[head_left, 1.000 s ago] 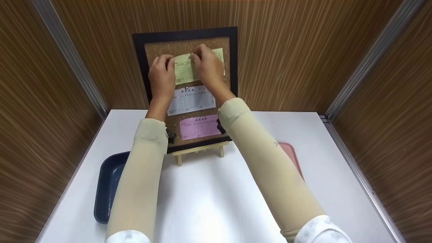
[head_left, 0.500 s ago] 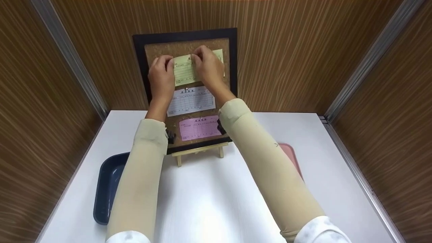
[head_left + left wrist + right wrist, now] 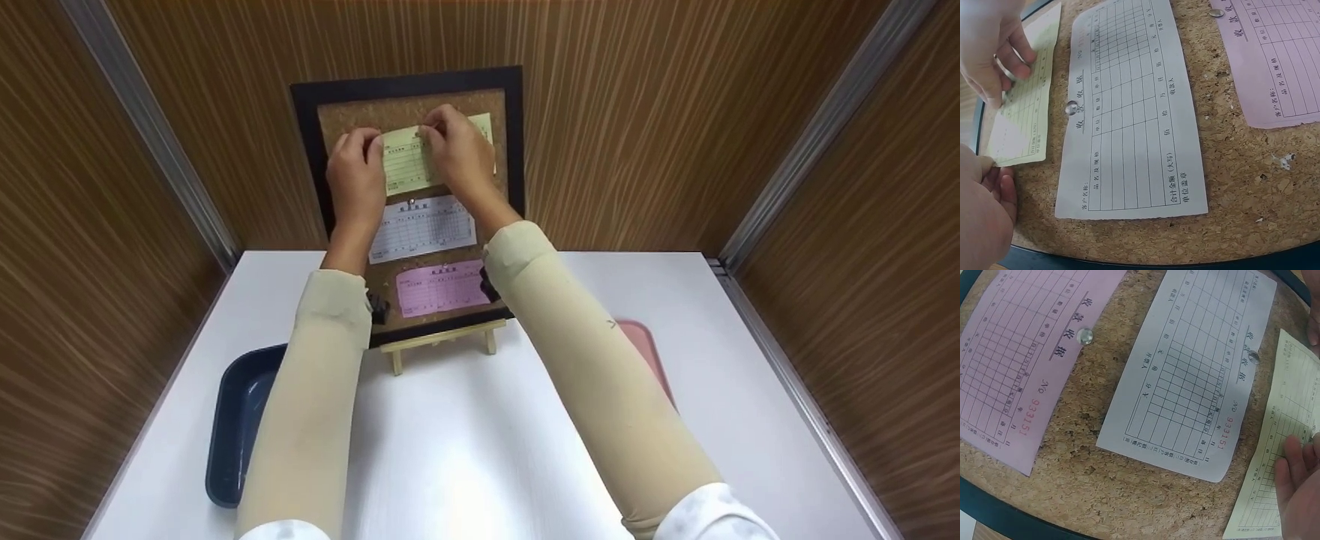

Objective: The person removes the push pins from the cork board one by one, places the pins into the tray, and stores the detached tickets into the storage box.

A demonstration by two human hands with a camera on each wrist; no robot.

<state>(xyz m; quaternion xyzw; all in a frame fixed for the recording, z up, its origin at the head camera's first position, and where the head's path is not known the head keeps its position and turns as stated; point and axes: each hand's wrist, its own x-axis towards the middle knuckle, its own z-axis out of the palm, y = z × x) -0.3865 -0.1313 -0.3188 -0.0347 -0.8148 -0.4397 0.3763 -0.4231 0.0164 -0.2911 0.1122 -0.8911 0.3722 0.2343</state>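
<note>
A black-framed corkboard (image 3: 352, 116) leans upright against the back wall, bearing three printed receipt slips. My left hand (image 3: 355, 180) pinches the upper left corner of the yellow receipt (image 3: 403, 161), the highest slip. At the middle of its top edge, my right hand (image 3: 465, 154) pinches with thumb and curled fingers; what lies between those fingertips is hidden. Below hangs a white receipt (image 3: 427, 229), held by a clear round-headed pushpin (image 3: 1072, 108). Lowest is the pink receipt (image 3: 439, 289), with a similar clear pushpin (image 3: 1085, 336) at its top edge.
A small wooden easel (image 3: 442, 335) supports the board on the white table (image 3: 442, 427). Left of it stands a dark blue tray (image 3: 217, 435), partly behind the left sleeve. A pink tray (image 3: 641, 337) shows past the right sleeve. Wood-grain panels enclose the table.
Both hands stay at the yellow receipt with almost the same grip. The whole head view has shifted slightly, so the board sits a little lower and further left.
</note>
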